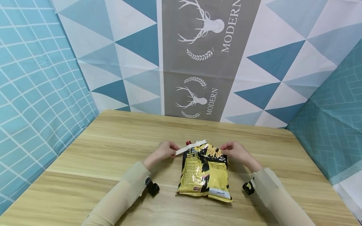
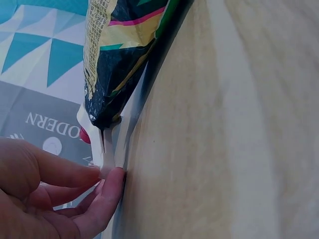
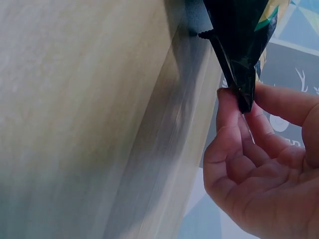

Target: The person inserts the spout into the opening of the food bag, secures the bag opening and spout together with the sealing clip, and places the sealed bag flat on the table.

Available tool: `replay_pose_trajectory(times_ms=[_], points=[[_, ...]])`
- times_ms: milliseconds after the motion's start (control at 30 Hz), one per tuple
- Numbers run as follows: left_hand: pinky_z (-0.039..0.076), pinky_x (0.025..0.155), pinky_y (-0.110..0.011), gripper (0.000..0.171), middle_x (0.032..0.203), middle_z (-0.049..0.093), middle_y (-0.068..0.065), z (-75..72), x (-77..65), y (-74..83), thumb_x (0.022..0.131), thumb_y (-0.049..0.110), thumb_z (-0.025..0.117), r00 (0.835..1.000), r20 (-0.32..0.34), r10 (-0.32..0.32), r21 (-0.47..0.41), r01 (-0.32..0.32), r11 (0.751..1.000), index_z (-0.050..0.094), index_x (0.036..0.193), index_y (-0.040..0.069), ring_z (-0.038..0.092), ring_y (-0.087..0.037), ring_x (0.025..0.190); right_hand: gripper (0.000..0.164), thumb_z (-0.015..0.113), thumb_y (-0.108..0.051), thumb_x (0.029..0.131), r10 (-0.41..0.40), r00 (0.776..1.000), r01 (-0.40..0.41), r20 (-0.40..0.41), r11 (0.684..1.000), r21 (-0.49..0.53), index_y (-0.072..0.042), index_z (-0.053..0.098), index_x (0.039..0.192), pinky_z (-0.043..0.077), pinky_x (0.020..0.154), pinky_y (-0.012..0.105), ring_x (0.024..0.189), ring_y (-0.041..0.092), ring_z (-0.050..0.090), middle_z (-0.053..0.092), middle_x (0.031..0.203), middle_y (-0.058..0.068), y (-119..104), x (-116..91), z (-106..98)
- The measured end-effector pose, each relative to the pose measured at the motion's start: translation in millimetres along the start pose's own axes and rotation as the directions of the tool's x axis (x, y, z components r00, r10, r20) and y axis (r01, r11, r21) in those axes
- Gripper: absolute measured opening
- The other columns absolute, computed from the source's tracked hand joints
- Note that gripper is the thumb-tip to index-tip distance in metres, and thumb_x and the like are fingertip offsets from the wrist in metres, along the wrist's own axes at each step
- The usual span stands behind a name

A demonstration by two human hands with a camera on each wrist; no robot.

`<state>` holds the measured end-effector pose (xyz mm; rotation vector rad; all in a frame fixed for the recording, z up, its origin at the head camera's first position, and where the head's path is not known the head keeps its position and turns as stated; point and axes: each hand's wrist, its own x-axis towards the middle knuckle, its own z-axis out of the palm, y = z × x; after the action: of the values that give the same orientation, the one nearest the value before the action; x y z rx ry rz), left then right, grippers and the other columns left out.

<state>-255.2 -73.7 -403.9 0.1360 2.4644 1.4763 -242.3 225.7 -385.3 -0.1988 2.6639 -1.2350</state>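
Observation:
A yellow and black snack bag lies on the table, its top edge away from me. Across the top's left part runs a white bag clip, slanting up to the right. My left hand pinches the clip's left end between thumb and fingertips; in the left wrist view, the bag's corner enters between the clip's two white bars. A small red piece shows behind the clip. My right hand pinches the bag's top right corner, which appears folded and dark in the right wrist view.
The wooden table extends around the bag on all sides. Behind it stands a patterned wall covering with deer heads and triangles. Blue tiled sheeting hangs at the left. Both wrists carry black cameras.

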Motion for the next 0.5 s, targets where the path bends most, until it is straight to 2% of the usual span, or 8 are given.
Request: replay_pose_trajectory(times_ms=[133,333,500], points=[[0.054,0.059,-0.024,0.018,0.085,0.064,-0.017,0.0,-0.6,1.6,0.077,-0.013,0.055,1.0,-0.016,-0.001,0.023,0.002,1.0,0.064,0.092,-0.01,0.06,-0.015,0.062,0.018,0.058,-0.012,0.087,-0.018,1.0,0.018,-0.002,0.999,-0.036,0.002,0.061,0.098,0.048,0.066,0.033,0.076,0.017,0.054,0.06,0.088,0.009,-2.7,-2.3,-1.0],[0.053,0.056,-0.025,0.013,0.076,0.065,-0.014,-3.6,-2.0,1.6,0.075,-0.011,0.058,0.999,-0.042,0.017,0.041,-0.016,0.999,0.065,0.086,-0.008,0.061,-0.014,0.056,0.021,0.056,-0.017,0.089,0.007,1.0,-0.007,-0.003,0.999,-0.043,-0.001,0.059,0.102,0.046,0.067,0.034,0.078,0.021,0.053,0.058,0.089,0.008,-9.4,-4.9,-2.9],[0.052,0.056,-0.025,0.006,0.074,0.064,-0.012,-12.7,-2.3,3.7,0.079,-0.002,0.06,0.999,-0.043,0.025,0.106,-0.02,0.994,0.063,0.083,-0.004,0.061,-0.015,0.058,0.023,0.048,-0.013,0.093,-0.048,0.999,0.047,-0.023,0.998,-0.052,0.005,0.057,0.104,0.049,0.071,0.038,0.079,0.025,0.057,0.06,0.091,0.015,-12.1,-5.8,-8.3]])
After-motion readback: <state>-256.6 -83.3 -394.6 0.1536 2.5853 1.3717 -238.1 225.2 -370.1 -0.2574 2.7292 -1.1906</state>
